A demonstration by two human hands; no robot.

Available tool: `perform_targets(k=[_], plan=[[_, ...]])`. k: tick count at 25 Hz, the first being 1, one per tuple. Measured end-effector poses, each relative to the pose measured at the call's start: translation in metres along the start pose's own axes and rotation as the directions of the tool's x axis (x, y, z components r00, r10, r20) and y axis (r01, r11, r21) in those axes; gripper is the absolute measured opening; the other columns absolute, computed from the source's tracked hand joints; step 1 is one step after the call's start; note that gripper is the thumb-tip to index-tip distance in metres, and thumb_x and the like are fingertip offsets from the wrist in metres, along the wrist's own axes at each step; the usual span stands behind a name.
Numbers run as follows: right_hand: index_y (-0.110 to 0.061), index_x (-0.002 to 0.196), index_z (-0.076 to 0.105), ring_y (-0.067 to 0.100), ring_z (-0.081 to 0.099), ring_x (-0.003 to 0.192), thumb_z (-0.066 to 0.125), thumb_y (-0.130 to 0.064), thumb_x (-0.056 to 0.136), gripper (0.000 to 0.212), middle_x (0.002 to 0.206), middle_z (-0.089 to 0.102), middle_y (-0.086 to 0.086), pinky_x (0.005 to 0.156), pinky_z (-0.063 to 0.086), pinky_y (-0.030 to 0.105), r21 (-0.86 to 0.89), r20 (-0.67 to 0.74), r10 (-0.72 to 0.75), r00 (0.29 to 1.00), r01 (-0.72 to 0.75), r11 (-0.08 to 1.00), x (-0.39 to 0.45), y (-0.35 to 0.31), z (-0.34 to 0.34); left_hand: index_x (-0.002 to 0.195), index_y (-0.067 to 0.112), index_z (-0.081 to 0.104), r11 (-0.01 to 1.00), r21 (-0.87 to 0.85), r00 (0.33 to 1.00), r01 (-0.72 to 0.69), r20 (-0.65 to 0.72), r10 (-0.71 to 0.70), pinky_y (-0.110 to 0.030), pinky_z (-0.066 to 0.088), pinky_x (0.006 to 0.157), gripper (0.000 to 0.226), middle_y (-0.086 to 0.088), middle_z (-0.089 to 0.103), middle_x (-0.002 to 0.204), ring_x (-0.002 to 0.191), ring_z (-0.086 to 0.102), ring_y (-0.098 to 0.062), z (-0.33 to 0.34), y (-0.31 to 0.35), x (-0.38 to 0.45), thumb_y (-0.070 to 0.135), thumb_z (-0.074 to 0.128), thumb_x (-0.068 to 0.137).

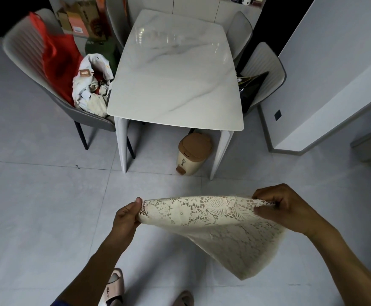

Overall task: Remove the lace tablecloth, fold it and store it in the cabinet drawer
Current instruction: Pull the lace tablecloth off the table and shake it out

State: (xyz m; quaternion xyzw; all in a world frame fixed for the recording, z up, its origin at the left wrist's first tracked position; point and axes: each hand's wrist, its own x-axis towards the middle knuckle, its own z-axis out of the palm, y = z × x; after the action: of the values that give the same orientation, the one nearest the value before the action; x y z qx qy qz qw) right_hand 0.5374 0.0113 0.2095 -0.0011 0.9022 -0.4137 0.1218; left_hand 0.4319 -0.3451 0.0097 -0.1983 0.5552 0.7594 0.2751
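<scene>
Head view: the cloth is held off the surface, stretched between two grips above the floor. Its left end is pinched by the left hand, thumb on top; its right end is gripped by the curled fingers of the right hand. Below the right grip the folded lace hangs down to a point. Beyond both grips the marble surface is seen, with a bin under its near edge and chairs at its sides.
</scene>
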Motion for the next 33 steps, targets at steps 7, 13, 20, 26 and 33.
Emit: perform_targets(k=[7,13,20,26,33], plan=[[-0.028,0.080,0.079,0.012,0.073,0.077,0.066,-0.019,0.085,0.017,0.080,0.075,-0.011,0.061,0.056,0.021,0.075,0.093,0.004,0.996,-0.011,0.997,0.014,-0.028,0.015,0.116,0.026,0.065,0.751,0.531,0.918,-0.393,0.178,0.354,-0.025,0.045,0.089,0.040,0.007,0.065,0.118,0.116,0.059,-0.020,0.041,0.045,-0.022,0.011,0.078,0.081],[-0.009,0.071,0.067,0.011,0.059,0.060,0.065,-0.023,0.091,0.024,0.063,0.062,-0.002,0.057,0.048,0.025,0.342,-0.250,0.289,0.924,-0.195,0.919,0.049,-0.052,0.041,0.131,0.023,0.053,0.154,0.645,0.609,-0.749,0.578,0.543,-0.033,0.046,0.101,0.049,0.001,0.052,0.132,0.122,0.049,-0.019,0.151,0.073,-0.059,0.037,0.064,0.085],[-0.011,0.113,0.067,0.033,0.066,0.112,0.048,-0.020,0.101,0.024,0.119,0.070,0.018,0.094,0.051,0.053,0.998,0.001,0.622,0.783,0.035,-0.044,0.055,-0.049,0.034,0.129,0.038,0.046,0.832,0.534,0.979,-0.148,-0.041,0.200,-0.040,0.047,0.100,0.065,0.003,0.051,0.136,0.124,0.051,-0.022,0.069,0.009,-0.045,0.072,0.061,0.076],[-0.019,0.130,0.062,0.033,0.059,0.123,0.046,-0.026,0.101,0.033,0.132,0.063,0.017,0.104,0.044,0.054,0.948,-0.083,0.535,0.841,0.232,-0.217,0.056,-0.057,0.027,0.125,0.021,0.066,0.976,0.085,0.900,0.202,0.378,-0.219,-0.037,0.056,0.086,0.069,-0.006,0.069,0.125,0.113,0.066,-0.020,0.039,-0.004,-0.032,0.069,0.062,0.077],[-0.021,0.123,0.068,0.029,0.058,0.122,0.042,-0.030,0.102,0.035,0.129,0.064,0.013,0.097,0.049,0.051,0.943,-0.157,0.593,0.790,0.299,-0.149,0.035,-0.044,0.022,0.125,0.006,0.064,0.987,-0.109,0.908,0.118,0.414,-0.063,-0.037,0.058,0.085,0.042,-0.017,0.068,0.126,0.120,0.061,-0.038,0.079,-0.017,-0.035,0.011,0.070,0.083]])
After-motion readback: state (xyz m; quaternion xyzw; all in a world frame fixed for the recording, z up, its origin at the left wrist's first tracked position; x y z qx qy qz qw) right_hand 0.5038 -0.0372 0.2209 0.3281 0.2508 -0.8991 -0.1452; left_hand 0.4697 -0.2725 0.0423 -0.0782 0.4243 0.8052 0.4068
